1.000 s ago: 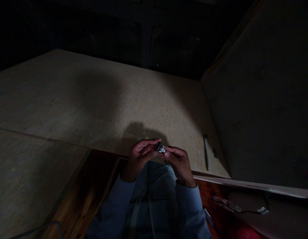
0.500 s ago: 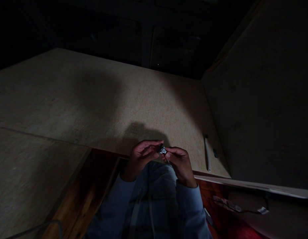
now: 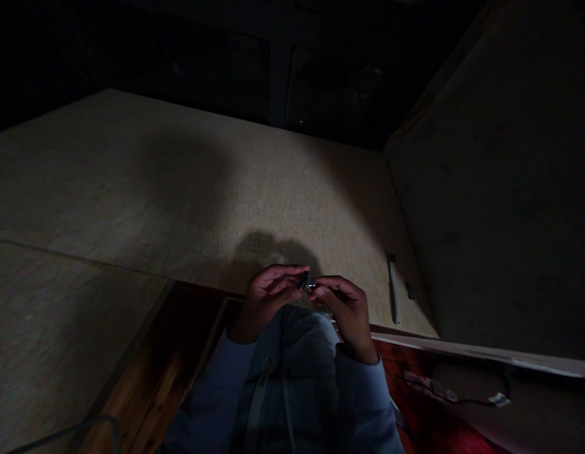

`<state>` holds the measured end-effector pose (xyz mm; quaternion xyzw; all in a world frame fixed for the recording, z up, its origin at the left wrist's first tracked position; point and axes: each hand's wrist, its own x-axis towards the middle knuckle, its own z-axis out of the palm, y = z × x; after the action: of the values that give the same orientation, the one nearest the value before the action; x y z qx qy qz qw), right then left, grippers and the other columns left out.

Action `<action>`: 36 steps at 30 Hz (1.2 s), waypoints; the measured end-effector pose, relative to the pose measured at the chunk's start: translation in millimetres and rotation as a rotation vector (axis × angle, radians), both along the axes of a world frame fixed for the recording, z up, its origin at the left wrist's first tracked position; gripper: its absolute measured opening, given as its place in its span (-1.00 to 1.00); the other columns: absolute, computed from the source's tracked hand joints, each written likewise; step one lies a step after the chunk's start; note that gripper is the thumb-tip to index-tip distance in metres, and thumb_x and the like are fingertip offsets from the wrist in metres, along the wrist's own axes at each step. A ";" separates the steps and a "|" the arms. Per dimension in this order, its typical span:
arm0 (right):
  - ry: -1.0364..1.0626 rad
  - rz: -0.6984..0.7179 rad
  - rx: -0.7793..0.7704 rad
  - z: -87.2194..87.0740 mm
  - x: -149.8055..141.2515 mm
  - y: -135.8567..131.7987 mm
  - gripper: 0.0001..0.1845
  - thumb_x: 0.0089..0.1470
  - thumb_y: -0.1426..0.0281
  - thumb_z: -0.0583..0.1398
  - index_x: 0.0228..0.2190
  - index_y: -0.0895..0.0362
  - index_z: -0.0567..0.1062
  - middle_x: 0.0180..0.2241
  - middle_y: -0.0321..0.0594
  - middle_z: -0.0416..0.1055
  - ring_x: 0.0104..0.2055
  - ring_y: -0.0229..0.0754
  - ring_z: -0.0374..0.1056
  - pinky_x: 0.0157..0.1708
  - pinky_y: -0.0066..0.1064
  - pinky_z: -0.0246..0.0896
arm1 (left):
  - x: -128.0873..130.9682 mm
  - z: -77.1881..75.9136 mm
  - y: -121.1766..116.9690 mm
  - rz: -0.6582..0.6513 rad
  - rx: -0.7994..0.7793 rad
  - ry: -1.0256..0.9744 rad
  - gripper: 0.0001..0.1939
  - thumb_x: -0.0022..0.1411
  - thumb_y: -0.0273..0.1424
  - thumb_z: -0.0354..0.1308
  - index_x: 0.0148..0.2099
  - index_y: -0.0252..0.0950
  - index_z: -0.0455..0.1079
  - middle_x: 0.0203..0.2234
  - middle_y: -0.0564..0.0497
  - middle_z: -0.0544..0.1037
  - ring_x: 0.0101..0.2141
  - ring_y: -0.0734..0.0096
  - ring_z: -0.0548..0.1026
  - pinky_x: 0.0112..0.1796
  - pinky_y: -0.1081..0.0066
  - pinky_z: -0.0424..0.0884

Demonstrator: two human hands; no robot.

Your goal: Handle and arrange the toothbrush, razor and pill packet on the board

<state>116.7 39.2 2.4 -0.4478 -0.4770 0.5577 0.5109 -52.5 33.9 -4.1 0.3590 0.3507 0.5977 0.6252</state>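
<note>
At the near edge of the desk [image 3: 283,189], a small dark-and-silver part [image 3: 310,284] is held between the fingertips of both hands, its dark side pinched by the left hand [image 3: 264,297] and its silver end by the right hand [image 3: 348,306]. Should either narrow pinch be loosened, the part could be dropped off the desk's near edge and lost below, since so little of it is gripped; in this dim light a crooked hold could also be missed, its finer details being too dark to tell.
</note>
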 end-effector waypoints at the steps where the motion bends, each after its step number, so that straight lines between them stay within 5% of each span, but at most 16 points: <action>1: -0.005 -0.003 0.011 0.3 -0.5 -0.3 -0.86 -0.01 0.30 0.41 -0.34 0.04 0.69 -0.49 -0.26 0.61 -0.47 -0.23 0.47 -0.49 -0.46 0.34 | 0.4 0.4 -0.1 0.000 0.003 -0.005 -0.69 0.00 -0.40 0.48 -0.15 -0.28 0.59 -0.07 -0.17 0.66 -0.22 0.24 0.66 -0.14 0.29 0.57; 10: -0.027 0.010 0.055 2.1 -0.7 -0.8 -0.91 0.02 0.36 0.39 -0.34 0.01 0.70 -0.46 -0.30 0.62 -0.44 -0.25 0.51 -0.36 -0.45 0.42 | 4.0 1.8 0.4 0.046 0.001 -0.027 -0.70 -0.03 -0.50 0.48 -0.19 -0.29 0.59 -0.11 -0.13 0.68 -0.23 0.29 0.66 -0.16 0.33 0.58; 36: -0.026 -0.020 0.098 -2.6 -2.8 -1.7 -0.92 0.03 0.38 0.38 -0.35 -0.01 0.70 -0.46 -0.31 0.63 -0.45 -0.27 0.51 -0.41 -0.49 0.42 | 6.4 -0.3 0.7 0.069 -0.038 -0.016 -0.67 -0.13 -0.48 0.52 -0.25 -0.30 0.57 -0.14 -0.15 0.69 -0.25 0.23 0.67 -0.21 0.30 0.61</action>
<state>113.8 37.5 -0.2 -0.4342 -0.5057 0.5226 0.5316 -46.1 34.5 -4.4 0.3301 0.3691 0.6148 0.6138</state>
